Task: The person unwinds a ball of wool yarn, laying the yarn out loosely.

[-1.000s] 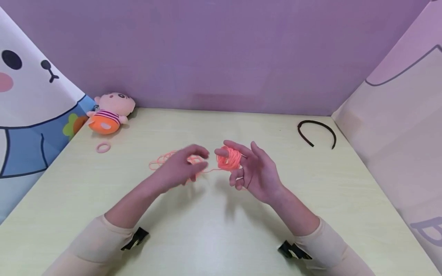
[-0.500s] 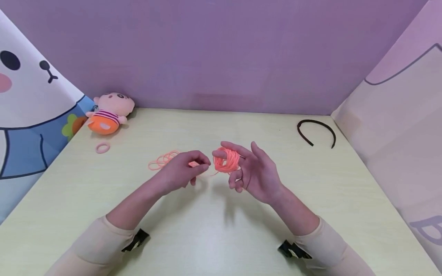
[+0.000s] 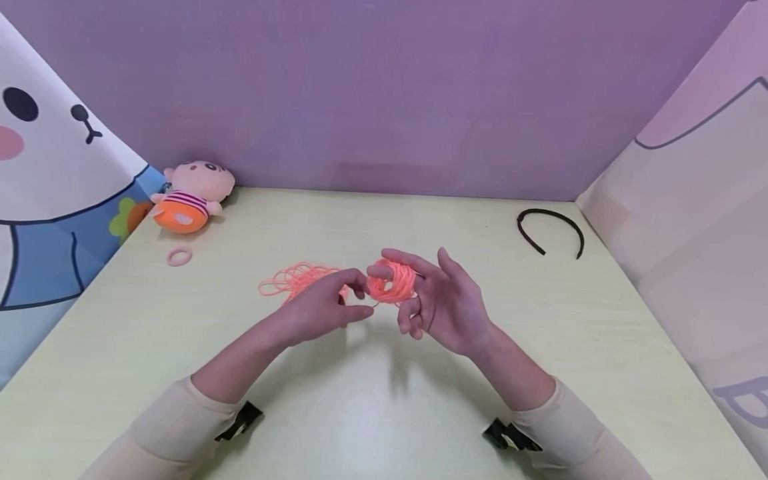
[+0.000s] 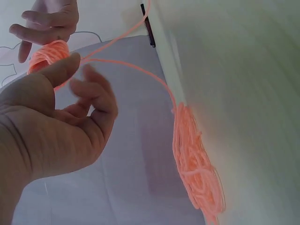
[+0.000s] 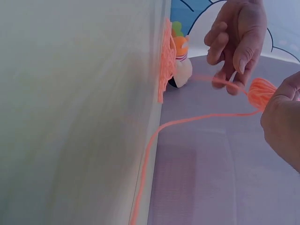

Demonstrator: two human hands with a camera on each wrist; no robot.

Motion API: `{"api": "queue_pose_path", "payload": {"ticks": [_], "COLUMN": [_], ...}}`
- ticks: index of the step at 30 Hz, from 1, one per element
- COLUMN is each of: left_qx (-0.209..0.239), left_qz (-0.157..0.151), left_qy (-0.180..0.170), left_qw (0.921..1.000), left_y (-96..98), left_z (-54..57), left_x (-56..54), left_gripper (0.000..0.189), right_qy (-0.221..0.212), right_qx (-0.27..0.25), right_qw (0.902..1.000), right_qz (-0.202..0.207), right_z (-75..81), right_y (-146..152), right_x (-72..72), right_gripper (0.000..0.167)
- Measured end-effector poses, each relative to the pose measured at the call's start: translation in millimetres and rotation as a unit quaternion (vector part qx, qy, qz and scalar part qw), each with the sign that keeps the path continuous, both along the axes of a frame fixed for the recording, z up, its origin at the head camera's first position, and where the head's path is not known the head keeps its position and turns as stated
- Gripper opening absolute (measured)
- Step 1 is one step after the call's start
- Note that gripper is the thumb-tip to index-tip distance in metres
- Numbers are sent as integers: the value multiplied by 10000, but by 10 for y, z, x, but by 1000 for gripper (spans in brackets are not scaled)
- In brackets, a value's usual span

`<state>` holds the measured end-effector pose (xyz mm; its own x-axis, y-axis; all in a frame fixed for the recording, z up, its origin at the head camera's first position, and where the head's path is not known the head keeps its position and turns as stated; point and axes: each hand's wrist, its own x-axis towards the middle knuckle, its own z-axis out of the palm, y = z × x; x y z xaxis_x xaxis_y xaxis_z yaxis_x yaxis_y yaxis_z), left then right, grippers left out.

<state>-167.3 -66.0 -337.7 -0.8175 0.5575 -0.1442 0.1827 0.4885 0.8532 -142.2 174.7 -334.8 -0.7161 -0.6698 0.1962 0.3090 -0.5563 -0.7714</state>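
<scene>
A small coil of coral-orange yarn [image 3: 391, 283] sits round the fingers of my right hand [image 3: 447, 307], which holds it above the table with thumb spread away. My left hand [image 3: 324, 303] is just left of the coil, its thumb and bent fingers apart. In the right wrist view, a yarn strand [image 5: 206, 78] runs past the fingertips of that left hand [image 5: 236, 44] to the coil. Another strand [image 5: 197, 118] leads from the coil down towards the table. A loose heap of the same yarn [image 3: 294, 277] lies on the table, partly hidden behind the left hand.
A plush doll [image 3: 191, 199] leans in the back left corner, with a pink ring [image 3: 179, 256] in front of it. A black headband [image 3: 552, 213] lies at the back right. A purple wall [image 3: 384, 100] closes off the table's far side.
My left hand has moved slightly right and towards me; its thumb and fingers came together, then parted beside the coil. The right hand keeps its place, and the coil has shifted a little left.
</scene>
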Motion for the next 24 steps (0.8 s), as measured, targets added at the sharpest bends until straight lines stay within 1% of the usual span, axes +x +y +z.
{"api": "queue_pose_path", "payload": {"ticks": [2, 3, 6, 8, 10, 13, 16, 19, 24], "left_qx": [-30, -38, -37, -15, -7, 63, 255, 443, 587], "left_qz": [-9, -89, -360, -387, -221, 242, 654, 910, 1174], "left_qy": [-103, -161, -291, -237, -158, -72, -87, -93, 28], "left_qw": [9999, 9998, 9989, 9990, 9996, 9997, 9975, 9948, 9913], "left_y": [2, 4, 4, -4, -23, -65, -114, -158, -199], "left_z": [-5, -6, -7, 0, 20, 63, 108, 154, 217], "left_x": [6, 8, 2, -15, -42, -83, -116, -130, -140], "left_gripper": [35, 35, 24, 12, 9, 9, 11, 14, 14], "right_qy": [45, 58, 116, 139, 143, 81, -8, -107, -181], "right_qx": [-43, -63, -92, -93, -48, 72, 245, 444, 831], "right_qw": [9999, 9998, 9996, 9995, 9996, 9998, 9997, 9989, 9963], "right_qz": [119, 166, 259, 259, 239, 171, 67, -35, -147], "right_z": [-6, -10, -23, -24, -20, -13, -9, -4, 8], "right_y": [1, 1, 1, 2, 2, 2, -1, -4, -11], "right_x": [-2, -3, -9, -11, -9, -10, -15, -16, -16], "right_gripper": [64, 65, 65, 65, 65, 64, 64, 63, 62]}}
